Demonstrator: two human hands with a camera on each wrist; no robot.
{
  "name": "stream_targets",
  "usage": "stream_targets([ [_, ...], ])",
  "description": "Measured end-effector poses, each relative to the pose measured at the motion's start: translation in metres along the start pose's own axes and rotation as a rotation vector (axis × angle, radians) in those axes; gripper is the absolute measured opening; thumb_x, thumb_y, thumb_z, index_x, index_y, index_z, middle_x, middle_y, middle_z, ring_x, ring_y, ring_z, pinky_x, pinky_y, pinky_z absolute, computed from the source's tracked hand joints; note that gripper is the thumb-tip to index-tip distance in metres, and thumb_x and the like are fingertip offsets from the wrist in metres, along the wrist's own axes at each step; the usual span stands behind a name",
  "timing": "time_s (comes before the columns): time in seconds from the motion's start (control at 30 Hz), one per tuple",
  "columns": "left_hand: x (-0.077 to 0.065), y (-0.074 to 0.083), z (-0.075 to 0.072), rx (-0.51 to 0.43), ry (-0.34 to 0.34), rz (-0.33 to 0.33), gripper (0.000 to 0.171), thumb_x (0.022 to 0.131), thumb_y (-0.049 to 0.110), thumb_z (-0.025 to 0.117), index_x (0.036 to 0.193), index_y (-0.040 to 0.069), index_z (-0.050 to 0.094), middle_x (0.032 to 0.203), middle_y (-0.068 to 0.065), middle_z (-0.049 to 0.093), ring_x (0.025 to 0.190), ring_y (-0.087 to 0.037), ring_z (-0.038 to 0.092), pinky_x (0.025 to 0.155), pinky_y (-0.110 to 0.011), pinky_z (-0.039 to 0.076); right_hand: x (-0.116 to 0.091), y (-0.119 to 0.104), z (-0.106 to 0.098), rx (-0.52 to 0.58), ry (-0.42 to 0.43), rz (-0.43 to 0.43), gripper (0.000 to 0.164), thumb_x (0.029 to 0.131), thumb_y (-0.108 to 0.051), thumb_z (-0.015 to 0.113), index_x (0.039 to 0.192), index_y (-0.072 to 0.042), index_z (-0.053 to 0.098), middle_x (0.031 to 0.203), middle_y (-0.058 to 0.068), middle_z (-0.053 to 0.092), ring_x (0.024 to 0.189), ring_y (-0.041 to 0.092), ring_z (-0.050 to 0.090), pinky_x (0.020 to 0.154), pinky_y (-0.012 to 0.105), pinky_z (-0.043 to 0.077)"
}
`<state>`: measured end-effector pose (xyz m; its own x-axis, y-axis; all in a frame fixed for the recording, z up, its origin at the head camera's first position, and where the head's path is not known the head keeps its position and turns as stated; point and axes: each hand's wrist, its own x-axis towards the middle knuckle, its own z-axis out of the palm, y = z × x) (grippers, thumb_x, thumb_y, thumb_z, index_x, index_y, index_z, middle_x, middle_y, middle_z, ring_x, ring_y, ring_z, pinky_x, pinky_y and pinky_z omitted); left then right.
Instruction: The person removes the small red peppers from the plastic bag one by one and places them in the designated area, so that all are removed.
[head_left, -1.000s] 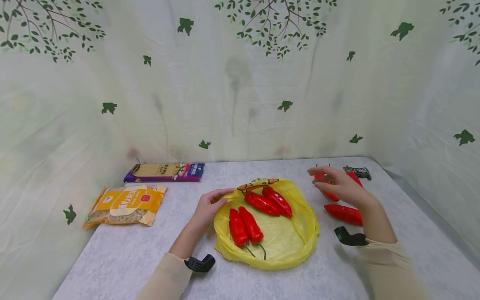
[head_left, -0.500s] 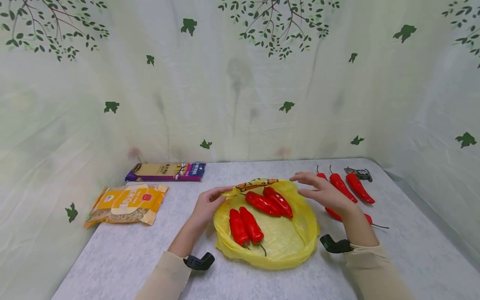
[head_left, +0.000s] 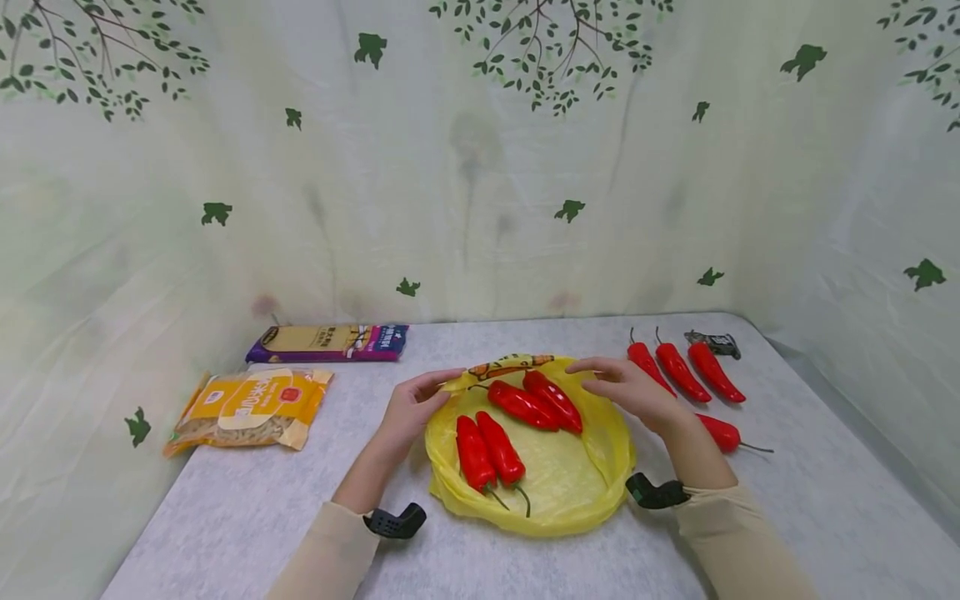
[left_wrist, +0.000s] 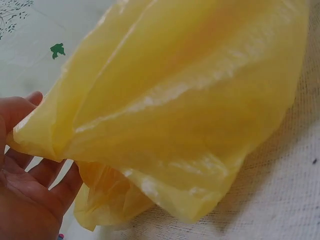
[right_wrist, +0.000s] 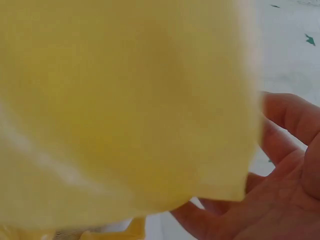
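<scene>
A yellow plastic bag stands with its mouth wide and its rim rolled down. Inside lie two red chili peppers at the left and two more red chili peppers toward the back. My left hand pinches the bag's left rim; in the left wrist view the fingers lie against the yellow film. At the back right rim is my right hand, its fingers stretched and spread. The right wrist view has those fingers right at the bag's edge, partly hidden by it.
Several red chili peppers lie at the right, one partly behind the right wrist. A small black packet sits beyond them. At the left are an orange bag of dry food and a purple and beige packet.
My right hand has moved left from over the loose chili peppers to the bag's right rim, uncovering those peppers. The left hand has stayed at the left rim.
</scene>
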<state>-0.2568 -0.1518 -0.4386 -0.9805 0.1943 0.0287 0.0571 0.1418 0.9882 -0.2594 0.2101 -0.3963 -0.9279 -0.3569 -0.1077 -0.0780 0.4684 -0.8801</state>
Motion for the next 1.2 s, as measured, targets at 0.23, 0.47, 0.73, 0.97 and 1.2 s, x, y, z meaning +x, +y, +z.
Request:
stream_targets([
  [0.23, -0.002, -0.002, 0.003, 0.034, -0.055, 0.018, 0.036, 0.098, 0.016, 0.062, 0.134, 0.018, 0.064, 0.141, -0.003, 0.061, 0.130, -0.022, 0.056, 0.101, -0.021, 0.051, -0.005, -0.008, 0.000, 0.001, 0.016, 0.042, 0.043, 0.098, -0.032, 0.061, 0.139, -0.020, 0.057, 0.152, 0.010, 0.049, 0.142, 0.036, 0.038, 0.113, 0.067, 0.035],
  [0.47, -0.002, 0.003, 0.002, 0.048, -0.078, -0.013, 0.037, 0.097, 0.021, 0.065, 0.134, 0.022, 0.064, 0.142, -0.001, 0.061, 0.129, -0.022, 0.058, 0.103, -0.028, 0.053, -0.004, -0.003, 0.006, -0.005, 0.002, 0.033, 0.045, 0.098, -0.032, 0.061, 0.140, -0.018, 0.057, 0.153, 0.010, 0.047, 0.144, 0.036, 0.035, 0.115, 0.064, 0.033],
  [0.73, -0.007, 0.025, -0.013, 0.114, -0.010, 0.014, 0.037, 0.100, 0.022, 0.059, 0.137, 0.020, 0.060, 0.147, -0.006, 0.056, 0.135, -0.028, 0.054, 0.111, -0.044, 0.046, 0.005, -0.006, 0.012, -0.027, 0.004, 0.022, 0.039, 0.100, -0.028, 0.057, 0.138, -0.018, 0.059, 0.155, 0.013, 0.045, 0.146, 0.040, 0.032, 0.116, 0.067, 0.030],
  [0.97, -0.018, 0.051, -0.021, 0.158, 0.009, 0.134, 0.034, 0.100, 0.021, 0.060, 0.133, 0.017, 0.062, 0.139, -0.009, 0.061, 0.128, -0.028, 0.059, 0.106, -0.040, 0.051, 0.008, -0.005, 0.013, -0.056, 0.013, 0.046, 0.040, 0.100, -0.028, 0.057, 0.139, -0.017, 0.058, 0.155, 0.013, 0.045, 0.145, 0.039, 0.035, 0.115, 0.066, 0.032],
  [1.2, -0.026, 0.065, -0.012, 0.279, -0.080, 0.064, 0.031, 0.098, 0.023, 0.063, 0.127, 0.013, 0.066, 0.120, -0.014, 0.068, 0.097, -0.028, 0.068, 0.084, -0.029, 0.060, 0.008, -0.003, 0.014, -0.059, 0.013, 0.077, 0.041, 0.100, -0.029, 0.058, 0.140, -0.020, 0.057, 0.156, 0.012, 0.045, 0.145, 0.038, 0.035, 0.115, 0.065, 0.032],
])
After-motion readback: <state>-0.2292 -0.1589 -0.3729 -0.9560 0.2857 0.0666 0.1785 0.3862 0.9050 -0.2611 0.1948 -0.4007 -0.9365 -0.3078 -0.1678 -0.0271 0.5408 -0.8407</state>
